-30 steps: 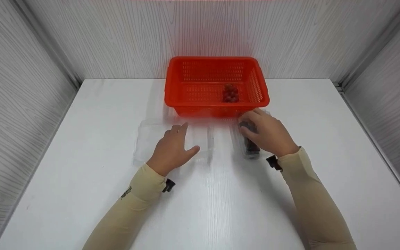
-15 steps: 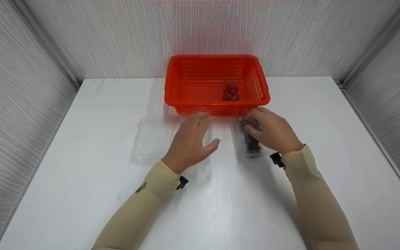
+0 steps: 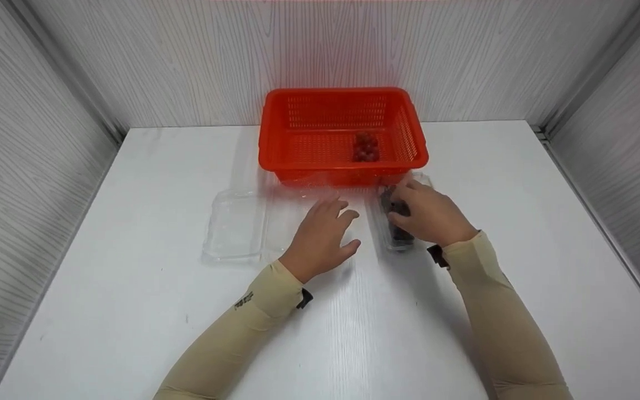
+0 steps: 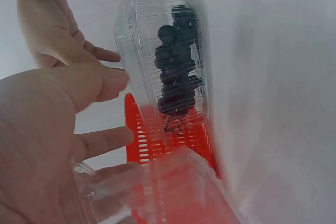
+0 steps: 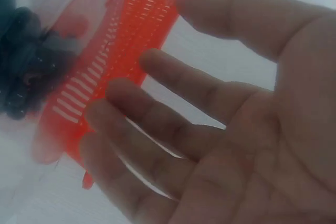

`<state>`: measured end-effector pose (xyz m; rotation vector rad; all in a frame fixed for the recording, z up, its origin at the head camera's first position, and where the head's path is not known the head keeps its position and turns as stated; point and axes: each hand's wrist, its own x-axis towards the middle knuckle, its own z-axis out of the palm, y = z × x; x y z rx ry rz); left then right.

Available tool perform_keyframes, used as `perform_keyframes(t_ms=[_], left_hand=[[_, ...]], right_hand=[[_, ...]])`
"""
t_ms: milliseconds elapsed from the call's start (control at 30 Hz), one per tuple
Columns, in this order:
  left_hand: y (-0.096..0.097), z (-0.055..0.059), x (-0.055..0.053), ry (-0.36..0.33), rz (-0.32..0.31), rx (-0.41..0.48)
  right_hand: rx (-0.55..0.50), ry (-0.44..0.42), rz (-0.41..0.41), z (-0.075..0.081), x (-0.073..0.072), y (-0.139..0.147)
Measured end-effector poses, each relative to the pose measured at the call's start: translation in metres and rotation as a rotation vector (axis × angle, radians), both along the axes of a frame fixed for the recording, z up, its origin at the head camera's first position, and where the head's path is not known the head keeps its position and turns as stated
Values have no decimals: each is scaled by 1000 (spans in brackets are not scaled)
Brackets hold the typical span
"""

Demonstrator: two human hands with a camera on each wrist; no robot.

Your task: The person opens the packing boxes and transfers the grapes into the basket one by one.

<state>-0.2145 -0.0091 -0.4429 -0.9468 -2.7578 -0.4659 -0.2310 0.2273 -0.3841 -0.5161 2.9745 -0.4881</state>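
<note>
A clear plastic box point(image 3: 376, 218) with dark grapes point(image 3: 402, 235) stands in front of the red basket point(image 3: 342, 165). At its right side is my right hand point(image 3: 434, 218), its fingers extended and relaxed in the right wrist view, where they grip nothing. My left hand point(image 3: 319, 244) hovers with spread fingers between that box and an empty clear plastic clamshell point(image 3: 235, 225), which lies opened out. In the left wrist view, clear plastic point(image 4: 178, 187) overlaps the left fingers; whether they touch it I cannot tell. The grapes show through the box's ribbed wall there.
A bunch of red grapes point(image 3: 365, 149) lies inside the basket, toward its right. Behind the basket rises a pale wood-grain wall point(image 3: 186, 61), with side walls left and right. Everything stands on a white table point(image 3: 131, 311).
My left hand has moved right, off the clamshell toward the box of dark grapes. The right hand stays at that box, with only slight finger movement.
</note>
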Motion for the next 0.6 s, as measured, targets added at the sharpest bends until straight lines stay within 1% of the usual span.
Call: perform_keyframes(t_ms=[133,267,400,533,600], left_hand=[[-1,-5,0,-40,4,-24],[-3,-10,0,-64,29,-51],[-5,-12,0,-103,84,-84],[-6,-10,2,-183,148,-129],[-7,-9,2,-207,172,-138]], right_hand=[[35,-26,-1,-3,-1,3],[63,-59,1,-4,-2,4],[83,-91,13,-4,-2,2],[102,-111,9,-4,-1,1],[105,-119,7,-3,0,0]])
